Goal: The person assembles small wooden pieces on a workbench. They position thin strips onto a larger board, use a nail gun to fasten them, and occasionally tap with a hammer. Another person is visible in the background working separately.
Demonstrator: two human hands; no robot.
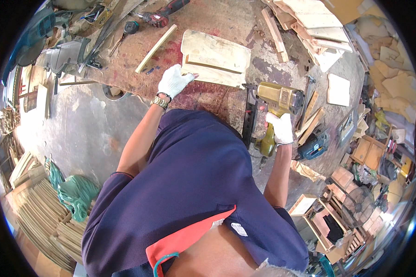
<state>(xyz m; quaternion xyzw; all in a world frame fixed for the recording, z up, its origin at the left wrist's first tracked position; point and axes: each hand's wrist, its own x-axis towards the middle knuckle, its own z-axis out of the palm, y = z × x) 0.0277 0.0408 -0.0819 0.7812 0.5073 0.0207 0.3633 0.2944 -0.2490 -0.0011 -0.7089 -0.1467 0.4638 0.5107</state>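
Your gloved left hand [174,81] presses the pale plywood panel assembly [215,63] flat on the far surface [203,18]; your right hand [280,128] grips the olive-yellow nail gun [276,107] just beside it — nailing seems not yet begun.

White knit gloves [173,81], wristwatch [160,102], navy shirt [194,184] with orange collar

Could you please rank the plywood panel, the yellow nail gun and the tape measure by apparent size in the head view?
1. plywood panel
2. yellow nail gun
3. tape measure, farther away, yet clearly smallest
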